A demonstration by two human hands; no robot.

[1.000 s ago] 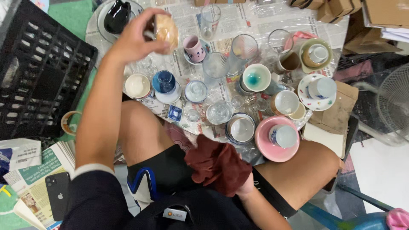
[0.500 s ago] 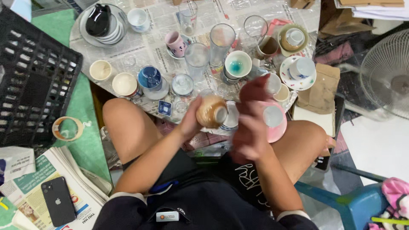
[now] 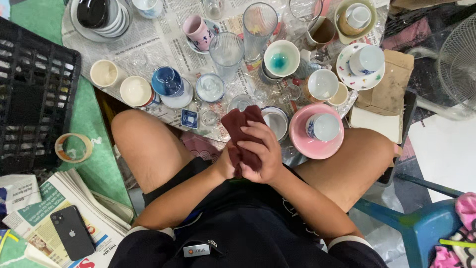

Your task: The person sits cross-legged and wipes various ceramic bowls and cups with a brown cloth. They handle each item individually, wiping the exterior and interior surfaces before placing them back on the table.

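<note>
Head view: both hands are clasped together over the lap, wrapped around a dark red cloth (image 3: pixel 241 135). The right hand (image 3: pixel 263 154) is closed over the front of the cloth, fingers curled around it; the left hand (image 3: pixel 227 164) is mostly hidden behind it, pressed to the cloth's other side, grip closed as far as visible. Whatever sits inside the cloth is hidden. The cloth's top end sticks up past the fingers, just short of the worktop (image 3: pixel 148 44) edge; the worktop is covered in newspaper. Just beyond the hands: a small white bowl (image 3: pixel 275 121), looks empty. Right of the hands: a pink plate (image 3: pixel 305 141) carrying a white cup with blue print (image 3: pixel 323 127), cup empty. Further out from the hands: a white cup (image 3: pixel 281 58) with teal residue at the bottom, two clear ribbed glasses (image 3: pixel 226 52), empty, and a pink mug (image 3: pixel 197 31). Far right: a floral saucer (image 3: pixel 347 74) holding a white cup. Left of the hands, beyond the knee: two cream cups (image 3: pixel 135 91), both empty, and a blue glazed cup (image 3: pixel 167 82). Far left top: a stack of plates with a black bowl (image 3: pixel 94 11) on top. On the floor well left of the hands: a black crate (image 3: pixel 29 99), a tape roll (image 3: pixel 73 148), and a black phone (image 3: pixel 72 232) lying on newspapers.
</note>
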